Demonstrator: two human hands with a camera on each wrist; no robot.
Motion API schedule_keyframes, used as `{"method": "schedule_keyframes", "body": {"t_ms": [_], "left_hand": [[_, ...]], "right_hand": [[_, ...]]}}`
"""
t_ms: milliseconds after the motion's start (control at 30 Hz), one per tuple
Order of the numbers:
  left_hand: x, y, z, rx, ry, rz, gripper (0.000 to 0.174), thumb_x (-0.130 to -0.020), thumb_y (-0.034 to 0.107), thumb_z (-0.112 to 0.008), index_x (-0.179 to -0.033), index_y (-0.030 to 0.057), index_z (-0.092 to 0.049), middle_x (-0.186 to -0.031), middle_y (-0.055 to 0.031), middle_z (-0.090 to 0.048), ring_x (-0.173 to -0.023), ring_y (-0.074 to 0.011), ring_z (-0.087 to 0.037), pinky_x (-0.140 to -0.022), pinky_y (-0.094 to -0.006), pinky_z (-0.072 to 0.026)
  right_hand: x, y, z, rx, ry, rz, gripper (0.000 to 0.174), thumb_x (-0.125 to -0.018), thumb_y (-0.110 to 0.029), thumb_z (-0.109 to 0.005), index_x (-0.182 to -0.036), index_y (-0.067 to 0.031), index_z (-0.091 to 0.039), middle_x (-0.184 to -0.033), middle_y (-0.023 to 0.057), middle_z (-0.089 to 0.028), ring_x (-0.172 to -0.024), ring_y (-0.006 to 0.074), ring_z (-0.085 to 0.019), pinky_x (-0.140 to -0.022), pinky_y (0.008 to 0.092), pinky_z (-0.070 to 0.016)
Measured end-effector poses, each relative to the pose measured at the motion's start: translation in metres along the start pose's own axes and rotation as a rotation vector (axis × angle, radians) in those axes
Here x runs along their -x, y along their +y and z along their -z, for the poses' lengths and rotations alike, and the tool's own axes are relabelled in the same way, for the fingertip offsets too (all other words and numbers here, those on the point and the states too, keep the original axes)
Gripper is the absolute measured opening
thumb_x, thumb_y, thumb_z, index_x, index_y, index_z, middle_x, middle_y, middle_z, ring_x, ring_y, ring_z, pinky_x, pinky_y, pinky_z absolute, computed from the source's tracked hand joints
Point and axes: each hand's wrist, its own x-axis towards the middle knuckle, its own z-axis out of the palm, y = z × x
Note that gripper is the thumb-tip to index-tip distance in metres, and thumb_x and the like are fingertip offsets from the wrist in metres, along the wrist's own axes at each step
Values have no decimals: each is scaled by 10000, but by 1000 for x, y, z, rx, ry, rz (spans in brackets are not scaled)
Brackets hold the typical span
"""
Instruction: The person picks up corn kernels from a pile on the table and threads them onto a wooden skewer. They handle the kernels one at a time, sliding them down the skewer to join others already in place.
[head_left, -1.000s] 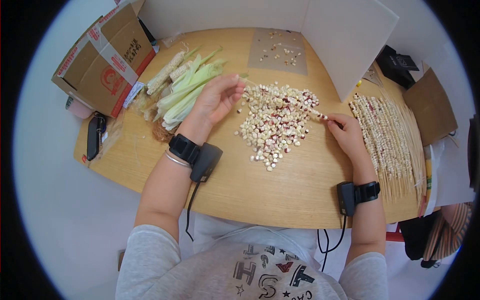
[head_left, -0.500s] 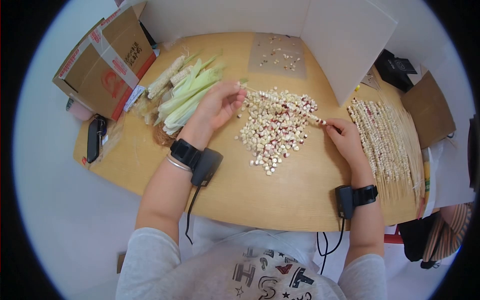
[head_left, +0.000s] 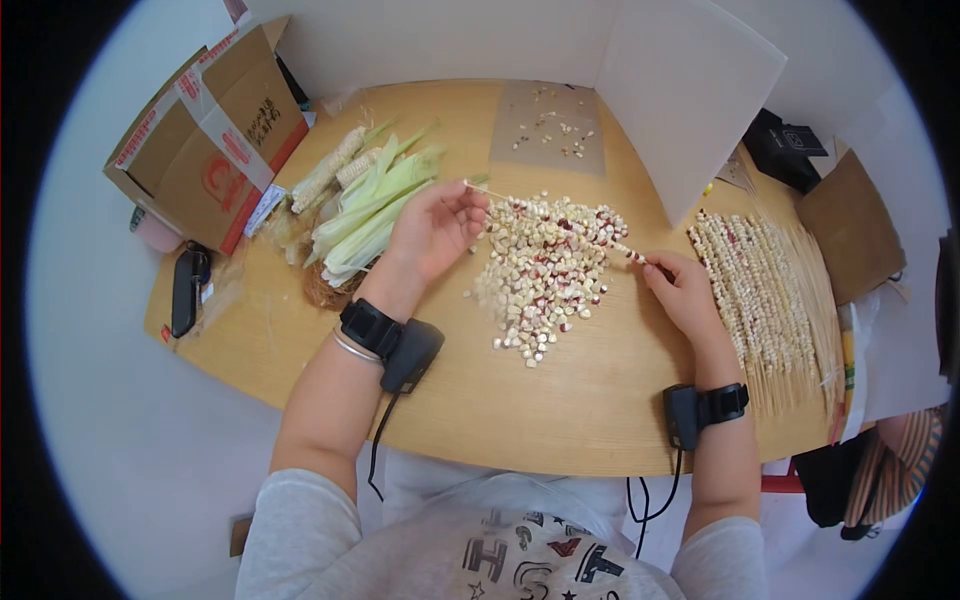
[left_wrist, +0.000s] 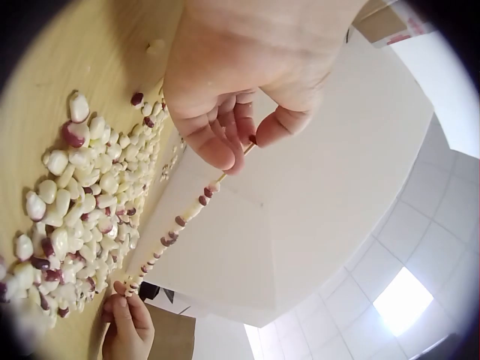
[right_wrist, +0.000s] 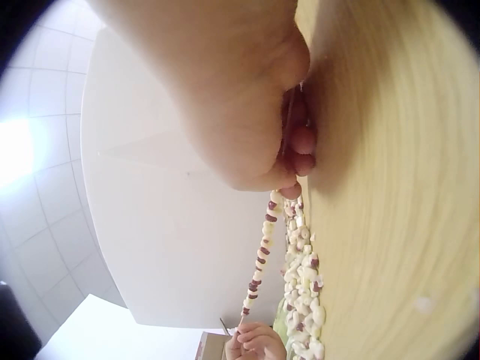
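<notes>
A thin stick threaded with cream and dark red corn kernels [left_wrist: 180, 221] spans the space between the two hands. At its bare tip, the left hand [head_left: 438, 228] pinches a dark red kernel between thumb and finger, seen closely in the left wrist view [left_wrist: 240, 97]. The right hand [head_left: 682, 290] grips the other end, its fingers curled round the stick in the right wrist view [right_wrist: 255, 127]. Below the stick lies a heap of loose kernels [head_left: 540, 290] on the wooden table [head_left: 560, 420].
Husked corn cobs [head_left: 330, 172] and green husks [head_left: 375, 215] lie at the left, beside a cardboard box [head_left: 215, 140]. Rows of kernel-threaded sticks [head_left: 765, 300] lie at the right. A white panel [head_left: 690, 100] stands behind; a grey sheet [head_left: 548, 130] holds scattered kernels.
The head view has shifted, so the table sits slightly lower in it. Both hands keep hold of the stick; the left fingertips have altered slightly at its tip.
</notes>
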Motion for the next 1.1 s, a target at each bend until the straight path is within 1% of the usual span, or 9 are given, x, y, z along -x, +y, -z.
{"method": "schedule_keyframes", "body": {"t_ms": [67, 233, 333, 533, 633, 700, 933, 1000, 1100], "left_hand": [[0, 0, 0, -10, 8, -16, 90, -786, 92, -561, -836, 18, -553, -755, -112, -597, -658, -172, -560, -600, -267, -469], [-1, 0, -2, -39, 34, -47, 66, -797, 85, -557, -818, 23, -551, -760, -104, -589, -643, -159, -559, -585, -242, -476], [-3, -1, 2, -77, 110, -82, 62, -793, 86, -571, -809, 30, -548, -764, -99, -588, -639, -152, -553, -583, -232, -473], [-5, -3, 7, -78, 68, -76, 53, -797, 76, -576, -820, 36, -549, -761, -87, -589, -651, -136, -550, -591, -226, -473], [-5, -4, 6, -140, 104, -102, 51, -804, 77, -573, -825, 37, -550, -759, -80, -591, -652, -125, -555, -591, -220, -474], [-3, -5, 4, -227, 63, -158, 82, -796, 90, -581, -826, 29, -536, -746, -92, -598, -653, -131, -555, -606, -241, -469], [-1, -6, -4, -323, 83, -122, 60, -822, 79, -549, -861, 32, -544, -745, -63, -599, -623, -105, -566, -551, -201, -481], [-1, -14, -7, -359, -27, -60, 61, -827, 71, -534, -865, 24, -542, -744, -71, -602, -624, -100, -569, -548, -204, -485], [4, -15, -15, -364, 0, -79, 66, -824, 65, -531, -867, 16, -540, -743, -78, -604, -630, -99, -576, -549, -204, -495]], "right_hand": [[0, -2, -1, -67, 55, 57, 207, -802, -158, -569, -904, 17, -613, -734, 121, -613, -652, 181, -562, -616, 280, -440], [-3, -2, 2, -20, 46, 3, 214, -803, -165, -572, -900, 21, -612, -763, 116, -619, -671, 178, -562, -626, 277, -440], [-1, -4, 2, -3, 31, 0, 210, -806, -165, -571, -890, 23, -611, -758, 110, -612, -670, 173, -555, -626, 273, -439], [-1, -4, 1, -32, 27, 41, 176, -805, -141, -577, -864, 22, -608, -742, 91, -593, -661, 163, -538, -613, 270, -433], [-2, 0, 0, -32, 22, 49, 166, -803, -132, -582, -859, 22, -606, -738, 85, -588, -658, 158, -534, -609, 269, -430], [-2, 2, -1, -39, 20, 54, 164, -802, -131, -585, -857, 22, -604, -732, 83, -586, -655, 155, -531, -608, 269, -428], [-2, 2, -1, -37, 32, 58, 163, -805, -137, -586, -853, 19, -598, -714, 76, -573, -639, 145, -511, -596, 265, -417], [-2, 3, -1, -43, 13, 54, 163, -806, -136, -585, -854, 19, -597, -710, 76, -571, -635, 145, -507, -594, 265, -416], [-2, 2, -1, -30, 34, 67, 162, -805, -135, -586, -851, 20, -595, -705, 76, -568, -630, 149, -504, -594, 265, -415]]}}
